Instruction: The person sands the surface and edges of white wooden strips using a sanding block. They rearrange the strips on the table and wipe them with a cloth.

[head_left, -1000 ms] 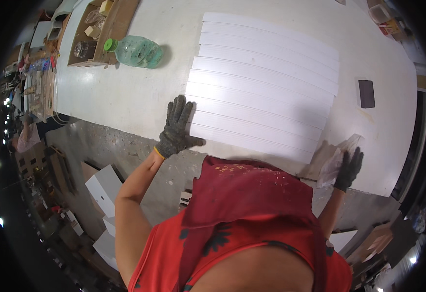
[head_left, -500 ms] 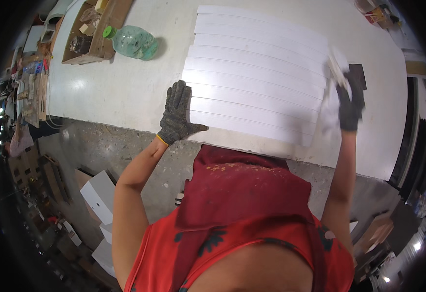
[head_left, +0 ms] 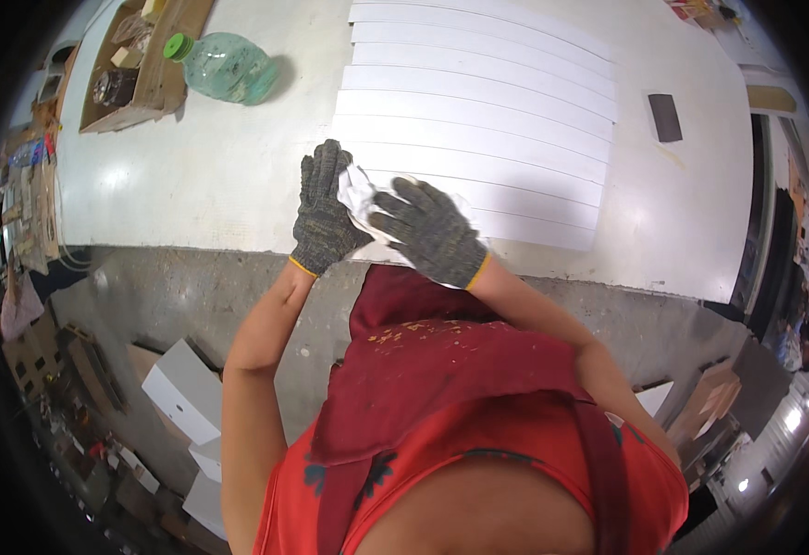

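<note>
Gloves meet over the near edge of the desk (head_left: 191, 185): I see my left hand (head_left: 324, 215) and right hand (head_left: 430, 231) pinching one crumpled white cloth (head_left: 360, 196) between them, fingers of both closed on it, probably to bunch or refold it. Just beyond the fingers lie white slats (head_left: 478, 102), flat and edge to edge. Well past my left fingers a green plastic bottle (head_left: 224, 67) lies on its side beside an open cardboard box (head_left: 159, 79) of small odds I cannot identify.

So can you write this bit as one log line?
left hand: on cloth | right hand: on cloth | cloth: white, crumpled | under: white slats
</note>
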`<state>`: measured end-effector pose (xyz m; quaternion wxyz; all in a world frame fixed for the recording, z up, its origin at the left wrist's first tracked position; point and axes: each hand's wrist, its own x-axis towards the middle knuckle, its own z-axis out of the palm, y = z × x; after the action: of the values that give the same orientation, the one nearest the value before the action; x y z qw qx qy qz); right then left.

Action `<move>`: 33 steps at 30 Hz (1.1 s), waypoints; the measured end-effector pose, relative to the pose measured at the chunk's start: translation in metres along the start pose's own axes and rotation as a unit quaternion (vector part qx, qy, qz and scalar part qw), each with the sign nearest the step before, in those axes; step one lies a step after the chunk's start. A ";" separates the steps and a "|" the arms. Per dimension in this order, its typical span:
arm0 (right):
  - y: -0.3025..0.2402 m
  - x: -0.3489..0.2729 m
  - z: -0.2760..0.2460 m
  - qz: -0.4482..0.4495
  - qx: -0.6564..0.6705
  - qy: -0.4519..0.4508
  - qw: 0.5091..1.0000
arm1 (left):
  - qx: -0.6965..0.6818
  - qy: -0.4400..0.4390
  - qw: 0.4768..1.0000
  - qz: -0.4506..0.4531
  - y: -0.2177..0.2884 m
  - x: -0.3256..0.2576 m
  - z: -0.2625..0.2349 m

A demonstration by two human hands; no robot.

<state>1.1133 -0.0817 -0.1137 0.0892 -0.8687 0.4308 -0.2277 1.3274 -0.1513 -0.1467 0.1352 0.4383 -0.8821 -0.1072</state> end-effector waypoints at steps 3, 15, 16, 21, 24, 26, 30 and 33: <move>0.038 -0.023 -0.055 0.134 -0.016 -0.053 0.989 | -0.060 0.005 0.998 0.011 0.008 0.000 -0.022; 0.199 -0.260 -0.214 0.573 -0.404 0.014 0.713 | -0.076 0.022 0.996 0.029 0.017 0.005 -0.023; 0.217 -0.251 -0.221 0.528 -0.388 0.074 0.752 | -0.062 0.011 0.997 0.050 0.012 0.004 -0.024; 0.313 -0.174 -0.215 0.479 -0.380 0.065 0.789 | -0.270 0.020 0.960 -0.074 0.004 0.022 -0.045; 0.366 -0.180 -0.204 0.451 -0.263 0.082 0.849 | -0.285 0.032 0.935 -0.207 0.007 0.065 -0.062; 0.377 -0.180 -0.199 0.432 -0.251 0.144 0.854 | -0.255 0.074 0.942 -0.204 -0.004 0.100 -0.056; 0.364 -0.145 -0.202 0.520 -0.272 0.109 0.802 | -0.109 0.209 0.971 -0.028 -0.048 0.170 -0.027; 0.401 -0.180 -0.206 0.529 -0.291 0.097 0.791 | -0.105 0.200 0.973 -0.042 -0.058 0.234 -0.003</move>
<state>0.6375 -0.1774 -0.1301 -0.1031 -0.4633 0.8754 -0.0920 1.2363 -0.3737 -0.1275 0.3493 0.4704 -0.8021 -0.1151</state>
